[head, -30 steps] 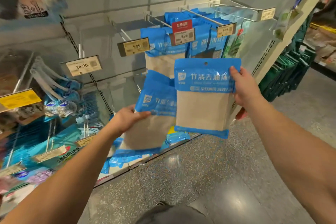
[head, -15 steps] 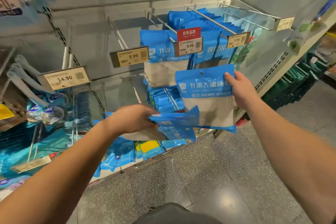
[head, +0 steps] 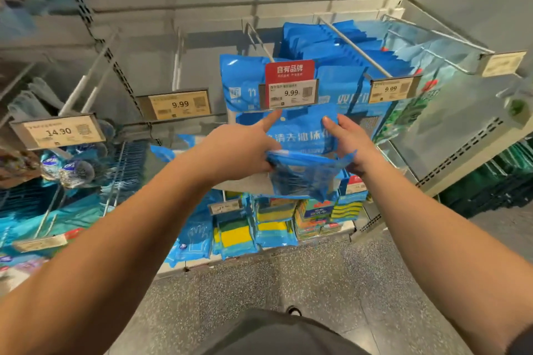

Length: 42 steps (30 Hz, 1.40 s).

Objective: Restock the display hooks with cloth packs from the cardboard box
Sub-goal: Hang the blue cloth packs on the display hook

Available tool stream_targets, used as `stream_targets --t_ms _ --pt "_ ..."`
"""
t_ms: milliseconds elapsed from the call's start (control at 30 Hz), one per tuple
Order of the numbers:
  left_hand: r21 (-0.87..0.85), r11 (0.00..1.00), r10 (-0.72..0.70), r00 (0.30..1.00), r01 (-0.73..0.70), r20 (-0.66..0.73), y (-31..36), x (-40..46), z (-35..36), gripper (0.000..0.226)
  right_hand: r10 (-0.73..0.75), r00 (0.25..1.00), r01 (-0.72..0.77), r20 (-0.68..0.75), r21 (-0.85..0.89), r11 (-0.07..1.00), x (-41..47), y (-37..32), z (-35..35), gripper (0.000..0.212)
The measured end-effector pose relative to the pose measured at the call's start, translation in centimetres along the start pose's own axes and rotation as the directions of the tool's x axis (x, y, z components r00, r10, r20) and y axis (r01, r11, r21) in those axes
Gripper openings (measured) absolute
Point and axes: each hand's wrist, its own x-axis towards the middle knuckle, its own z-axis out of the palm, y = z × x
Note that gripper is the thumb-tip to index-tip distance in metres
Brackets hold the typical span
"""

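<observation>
Both hands hold cloth packs up under a stocked display hook.

The shelving unit (head: 461, 153) carries rows of hooks; the middle display hook (head: 259, 40) holds hanging blue packs (head: 245, 81) behind a 9.99 price tag (head: 290, 93). Just below the tag, an upright cloth pack (head: 300, 135) is pinched between both hands. The left hand (head: 239, 153) points its forefinger up the pack and curls its other fingers round a second, flat pack (head: 302, 173). The right hand (head: 350, 144) grips the upright pack's right edge.
</observation>
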Motion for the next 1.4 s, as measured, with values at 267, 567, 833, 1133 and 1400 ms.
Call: stream_targets --t_ms 267,567,833,1133,1400 --pt "-0.132 0.991 -0.042 0.992 0.026 -0.118 1.1 -0.5 -0.7 0.029 -0.036 0.978 0.052 0.205 -0.074 0.996 3.3 -0.6 -1.2 0.046" --pt "-0.133 0.990 -0.061 0.981 0.037 -0.186 0.4 -0.3 -1.6 0.021 -0.051 0.970 0.031 0.236 0.089 0.996 5.8 -0.5 -1.4 0.111" --pt "-0.137 0.990 -0.056 0.983 0.032 -0.175 0.4 -0.4 -1.8 0.024 -0.008 0.972 -0.029 0.235 0.152 0.988 7.1 0.3 -2.0 0.100" --pt "-0.127 0.987 -0.110 0.992 0.102 -0.059 0.5 -0.3 -2.6 0.025 -0.046 0.989 0.023 0.138 0.167 0.986 7.6 -1.3 2.0 0.036" --pt "-0.166 0.972 -0.164 0.985 0.169 0.047 0.6 -0.1 -3.1 0.021 -0.076 0.996 0.075 0.041 0.027 0.997 11.7 0.5 1.8 0.042"
